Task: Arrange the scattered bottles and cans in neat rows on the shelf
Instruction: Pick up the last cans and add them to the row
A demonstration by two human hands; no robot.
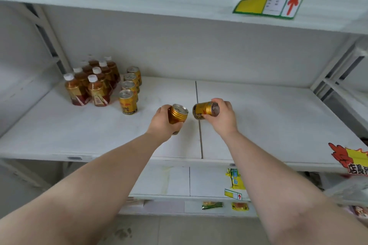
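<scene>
My two bare arms reach forward over a white shelf [268,125]. My left hand [162,123] is wrapped around a gold can [177,116], fingers clamped on its side, the can tilted with its silver top facing up and toward two o'clock. My right hand [223,114] grips a second gold can [204,110] lying on its side in the air, fingers closed over its end, the other end pointing toward nine o'clock. The two cans are just beside each other, not touching, above the middle of the shelf near a dark seam [199,117]. At ten o'clock from my hands, a single row of four gold cans [130,89] stands upright, running front to back. Just left of that row, brown bottles with white caps [93,79] stand in two neat rows against the back left corner
</scene>
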